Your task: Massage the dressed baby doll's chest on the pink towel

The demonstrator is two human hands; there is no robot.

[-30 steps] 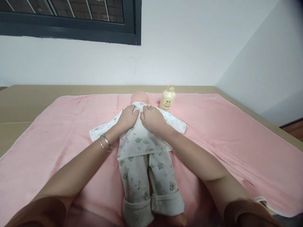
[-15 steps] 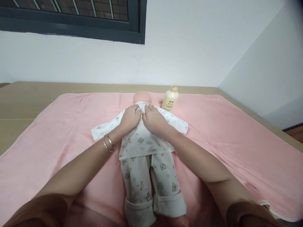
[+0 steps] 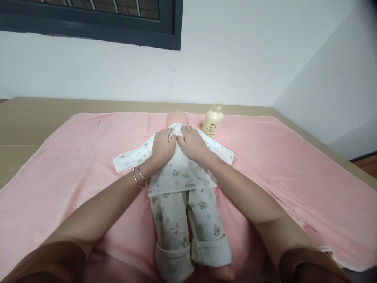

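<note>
A baby doll lies stretched out on a pink blanket, its bald head at the far end and no face showing. It wears a white printed top and matching trousers with turned-up cuffs; one bare foot pokes out. My left hand, with silver bangles at its wrist, rests flat on the upper left of the top. Mirroring it, my right hand lies flat on the upper right. Both thumbs nearly meet at the middle, and neither hand grips anything.
A cream pump bottle stands on the blanket beyond the doll's right sleeve. Under the pink blanket is a wooden surface, backed by a white wall. A dark window frame is at upper left.
Both hands have flattened out, with the fingers spread more toward the doll's shoulders. The doll and bottle stay in place; the view has tilted slightly.
</note>
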